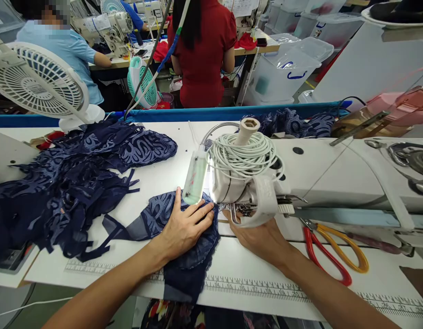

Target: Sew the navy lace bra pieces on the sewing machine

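Note:
Navy patterned fabric (198, 256) lies on the white table, its right edge near the needle area of the sewing machine (232, 183). My left hand (186, 228) rests on top of this fabric, fingers spread. Beside the machine's foot is my right hand (256, 237); its fingertips are hidden behind the machine head, and what they touch cannot be made out. A lit lamp (195, 176) stands just above my left hand. Coiled pale cord (244, 155) sits on the machine head.
A heap of navy pieces (77, 183) covers the table's left side. Scissors with red and orange handles (335, 251) lie right of my right hand. A white fan (43, 82) stands at the upper left. Two people sit beyond the blue-edged table (204, 114).

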`<state>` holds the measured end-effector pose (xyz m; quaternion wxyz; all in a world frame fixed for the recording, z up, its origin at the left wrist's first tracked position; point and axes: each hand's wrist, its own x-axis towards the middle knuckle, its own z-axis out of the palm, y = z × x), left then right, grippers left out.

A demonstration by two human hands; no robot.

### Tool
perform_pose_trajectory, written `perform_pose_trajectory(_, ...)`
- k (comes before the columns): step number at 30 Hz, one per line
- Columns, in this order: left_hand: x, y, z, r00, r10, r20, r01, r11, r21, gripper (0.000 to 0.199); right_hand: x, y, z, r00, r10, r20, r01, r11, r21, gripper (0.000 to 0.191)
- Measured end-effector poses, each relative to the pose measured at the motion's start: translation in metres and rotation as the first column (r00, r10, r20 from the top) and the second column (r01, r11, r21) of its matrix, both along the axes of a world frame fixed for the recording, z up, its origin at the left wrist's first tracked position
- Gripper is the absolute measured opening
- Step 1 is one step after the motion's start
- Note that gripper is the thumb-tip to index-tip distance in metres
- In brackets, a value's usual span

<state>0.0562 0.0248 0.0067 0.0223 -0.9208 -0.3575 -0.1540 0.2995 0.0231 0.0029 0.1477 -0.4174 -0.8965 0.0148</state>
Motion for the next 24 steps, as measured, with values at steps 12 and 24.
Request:
perform_pose_trajectory(12, 0.0003, -0.0036, -0.0016, 0.999, 0.011, 0.031, -0.013, 0.998, 0.059, 0.026, -0.0021, -0.0033, 0.005, 0.982, 0.061, 0.18, -0.097, 0.975, 0.2, 0.041)
perform_pose_trajectory(24, -0.0006, 0.0039, -0.0025, 0.999, 0.029, -0.015, -0.028, 0.997, 0.078, 0.032, -0.0031, 0.0002, 0.0048, 0.997, 0.073, 0.028, -0.076, 0.988, 0.134, 0.041)
